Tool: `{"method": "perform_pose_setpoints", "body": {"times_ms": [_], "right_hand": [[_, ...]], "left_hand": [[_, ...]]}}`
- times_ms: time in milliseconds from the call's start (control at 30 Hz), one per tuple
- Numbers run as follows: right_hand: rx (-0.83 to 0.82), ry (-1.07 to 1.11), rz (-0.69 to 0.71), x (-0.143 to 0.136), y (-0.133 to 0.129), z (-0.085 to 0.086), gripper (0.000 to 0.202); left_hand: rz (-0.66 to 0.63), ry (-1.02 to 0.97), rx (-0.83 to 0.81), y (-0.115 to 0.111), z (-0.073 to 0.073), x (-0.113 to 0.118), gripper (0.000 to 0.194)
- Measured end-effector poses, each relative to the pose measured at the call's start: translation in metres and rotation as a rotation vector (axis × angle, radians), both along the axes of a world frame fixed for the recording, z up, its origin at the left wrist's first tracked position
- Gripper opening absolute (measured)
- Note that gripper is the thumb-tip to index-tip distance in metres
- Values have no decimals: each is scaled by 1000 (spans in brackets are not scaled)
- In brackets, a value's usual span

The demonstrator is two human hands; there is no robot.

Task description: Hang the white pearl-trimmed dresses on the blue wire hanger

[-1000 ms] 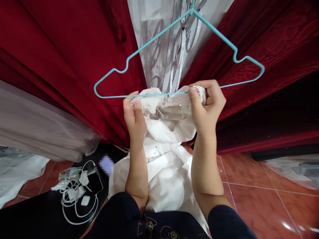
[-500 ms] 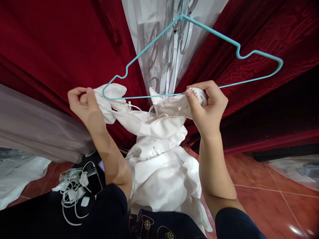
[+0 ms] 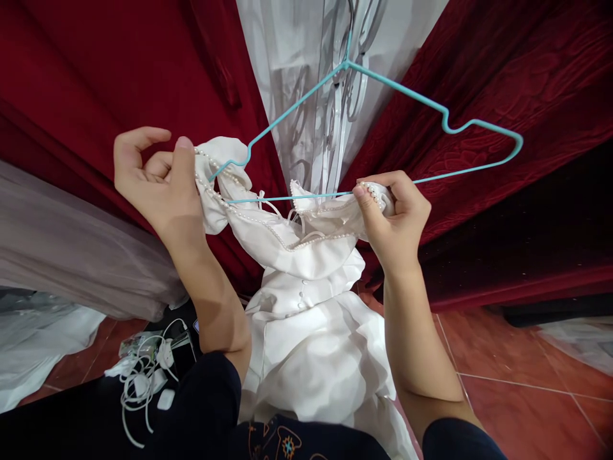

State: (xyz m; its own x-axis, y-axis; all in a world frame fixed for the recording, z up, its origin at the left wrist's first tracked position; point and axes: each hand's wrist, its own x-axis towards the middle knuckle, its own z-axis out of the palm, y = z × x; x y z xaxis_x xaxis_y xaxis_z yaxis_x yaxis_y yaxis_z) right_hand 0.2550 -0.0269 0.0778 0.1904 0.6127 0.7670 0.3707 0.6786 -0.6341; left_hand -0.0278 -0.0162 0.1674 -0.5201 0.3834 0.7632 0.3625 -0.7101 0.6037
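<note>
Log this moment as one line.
left hand: grips dress shoulder | right hand: pinches pearl neckline | white dress: partly on teal hanger

Red curtains (image 3: pixel 96 76), sheer drape (image 3: pixel 297 64), red-tiled floor (image 3: pixel 527 358).

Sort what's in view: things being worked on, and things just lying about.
In hand:
left hand pinching the white dress at one shoulder
right hand gripping the other shoulder
teal hanger

Lying about:
tangle of white cables
red curtains
grey fabric
</note>
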Motion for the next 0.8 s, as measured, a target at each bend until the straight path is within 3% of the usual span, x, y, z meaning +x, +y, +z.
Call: {"method": "perform_pose_setpoints", "body": {"times_ms": [167,267,367,433,500,600,700,800], "right_hand": [[-33,21,9,-4,2,-2,19],[-30,18,-14,-6,2,-4,23],[-36,3,-24,-7,3,-6,25],[-53,6,-23,-7,4,-6,26],[-56,24,-18,-8,3,-6,28],[-43,63,11,-11,1,-5,26],[-31,83,27,-14,-2,-5,22],[-13,94,2,-18,-1,-6,22]], "left_hand": [[-222,98,25,-3,11,29,19],[-303,147,-39,-7,7,53,11],[-296,-63,21,-28,-14,79,16],[-416,-179,-9,-44,-36,94,22],[-631,-149,-263,-53,-60,104,28],[-873,-92,-664,-44,-89,116,42],[-929,-225,-591,-25,-97,130,42],[-915,-358,-408,-15,-90,145,33]]}}
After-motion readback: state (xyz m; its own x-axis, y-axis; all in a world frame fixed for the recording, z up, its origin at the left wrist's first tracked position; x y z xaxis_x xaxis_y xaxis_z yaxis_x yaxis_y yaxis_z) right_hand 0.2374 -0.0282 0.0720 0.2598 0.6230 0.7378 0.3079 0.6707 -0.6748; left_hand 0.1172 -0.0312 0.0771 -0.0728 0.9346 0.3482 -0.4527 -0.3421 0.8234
